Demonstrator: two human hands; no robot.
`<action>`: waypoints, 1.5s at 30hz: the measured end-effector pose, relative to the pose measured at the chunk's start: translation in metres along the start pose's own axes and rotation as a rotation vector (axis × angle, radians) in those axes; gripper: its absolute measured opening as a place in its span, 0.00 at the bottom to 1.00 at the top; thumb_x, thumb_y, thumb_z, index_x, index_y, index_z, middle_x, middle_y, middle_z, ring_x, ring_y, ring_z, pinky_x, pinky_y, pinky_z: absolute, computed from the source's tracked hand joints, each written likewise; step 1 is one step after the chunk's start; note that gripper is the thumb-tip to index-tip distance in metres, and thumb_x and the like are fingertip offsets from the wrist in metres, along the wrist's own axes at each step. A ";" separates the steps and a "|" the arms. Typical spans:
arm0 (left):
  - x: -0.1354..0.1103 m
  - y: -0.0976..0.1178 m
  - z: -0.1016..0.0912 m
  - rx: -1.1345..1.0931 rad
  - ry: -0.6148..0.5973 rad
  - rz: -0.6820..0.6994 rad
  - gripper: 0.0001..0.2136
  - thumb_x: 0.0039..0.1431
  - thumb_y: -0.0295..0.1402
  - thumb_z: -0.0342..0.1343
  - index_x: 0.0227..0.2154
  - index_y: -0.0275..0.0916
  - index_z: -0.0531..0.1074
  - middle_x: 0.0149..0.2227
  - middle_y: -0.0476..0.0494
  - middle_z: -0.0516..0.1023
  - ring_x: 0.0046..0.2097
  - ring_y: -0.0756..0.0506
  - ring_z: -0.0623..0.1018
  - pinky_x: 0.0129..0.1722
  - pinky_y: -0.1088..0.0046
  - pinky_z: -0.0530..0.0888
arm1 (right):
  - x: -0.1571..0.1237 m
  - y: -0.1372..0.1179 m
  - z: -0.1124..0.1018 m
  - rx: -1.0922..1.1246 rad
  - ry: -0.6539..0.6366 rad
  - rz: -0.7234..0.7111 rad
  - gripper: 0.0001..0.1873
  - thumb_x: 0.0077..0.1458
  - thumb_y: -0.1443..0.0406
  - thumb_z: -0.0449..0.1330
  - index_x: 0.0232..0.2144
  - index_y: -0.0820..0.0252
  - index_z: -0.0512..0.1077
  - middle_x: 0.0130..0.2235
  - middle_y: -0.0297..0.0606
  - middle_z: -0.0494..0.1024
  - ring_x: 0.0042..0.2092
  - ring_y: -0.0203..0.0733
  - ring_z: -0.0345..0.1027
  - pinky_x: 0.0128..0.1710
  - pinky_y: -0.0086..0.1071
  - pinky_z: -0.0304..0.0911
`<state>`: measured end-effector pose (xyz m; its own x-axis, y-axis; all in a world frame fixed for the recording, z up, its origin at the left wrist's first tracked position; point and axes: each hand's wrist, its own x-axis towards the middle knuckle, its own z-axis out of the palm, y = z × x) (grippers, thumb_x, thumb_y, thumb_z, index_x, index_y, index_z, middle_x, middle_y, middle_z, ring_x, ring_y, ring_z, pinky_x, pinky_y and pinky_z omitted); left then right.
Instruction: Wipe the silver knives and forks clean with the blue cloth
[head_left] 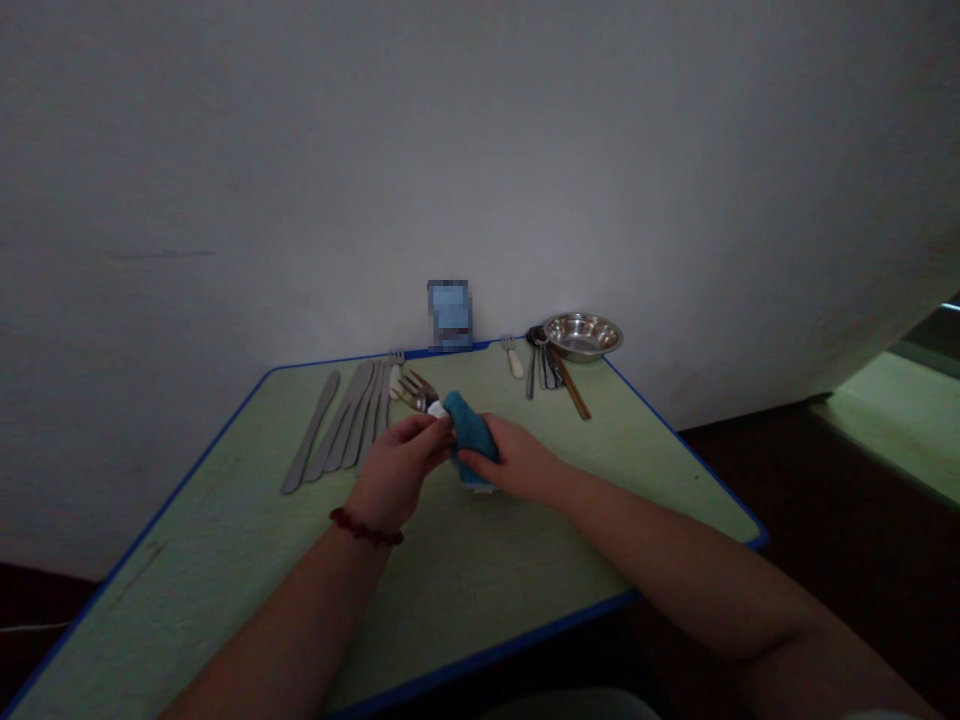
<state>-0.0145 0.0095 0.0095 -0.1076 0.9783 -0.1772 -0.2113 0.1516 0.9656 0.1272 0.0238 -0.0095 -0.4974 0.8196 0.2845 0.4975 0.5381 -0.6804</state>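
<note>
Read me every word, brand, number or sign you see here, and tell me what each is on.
No text is readable anywhere.
The screen at the back of the table: too pixelated to read.
The fork, blue cloth and metal bowl: no lettering I can make out.

From the middle of the green table (pixel 480 580), gray knives (pixel 334 430) are laid in a row at ten o'clock. At eleven, a small white-handled fork (pixel 395 381) is seen. At twelve, a blurry screen (pixel 450 315) is stood by the wall (pixel 480 150). Around one, another white-handled fork (pixel 514 360), some spoons (pixel 544 370), brown chopsticks (pixel 573 385) and a shiny bowl (pixel 583 338) are placed close together.
</note>
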 end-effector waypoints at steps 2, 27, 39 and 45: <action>-0.001 -0.004 0.003 0.004 0.012 -0.001 0.08 0.37 0.32 0.59 0.18 0.34 0.65 0.21 0.51 0.69 0.25 0.54 0.70 0.30 0.77 0.67 | 0.000 0.000 0.000 -0.017 0.003 -0.006 0.17 0.49 0.59 0.50 0.40 0.63 0.60 0.37 0.41 0.69 0.38 0.39 0.62 0.37 0.33 0.58; 0.003 0.000 -0.001 0.050 -0.124 -0.008 0.05 0.37 0.32 0.59 0.16 0.36 0.69 0.19 0.51 0.70 0.24 0.54 0.68 0.27 0.79 0.64 | 0.001 -0.003 -0.010 0.017 -0.043 0.026 0.17 0.48 0.57 0.51 0.37 0.63 0.62 0.35 0.40 0.70 0.36 0.39 0.63 0.34 0.32 0.57; 0.003 0.007 -0.010 0.107 -0.160 0.034 0.06 0.37 0.33 0.59 0.16 0.37 0.70 0.18 0.52 0.70 0.22 0.54 0.67 0.22 0.78 0.62 | 0.001 -0.002 -0.012 0.344 -0.163 0.166 0.23 0.44 0.52 0.53 0.40 0.62 0.64 0.36 0.39 0.71 0.36 0.39 0.65 0.35 0.34 0.61; 0.003 0.008 -0.010 0.013 -0.190 0.014 0.06 0.36 0.32 0.60 0.16 0.35 0.70 0.18 0.51 0.71 0.21 0.54 0.67 0.22 0.78 0.63 | 0.001 -0.005 -0.012 0.637 -0.226 0.274 0.22 0.43 0.53 0.56 0.38 0.61 0.65 0.36 0.37 0.71 0.34 0.35 0.65 0.35 0.32 0.62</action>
<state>-0.0264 0.0125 0.0151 0.0749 0.9892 -0.1261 -0.1985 0.1387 0.9702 0.1330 0.0246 0.0023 -0.5829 0.8109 -0.0518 0.1490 0.0440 -0.9879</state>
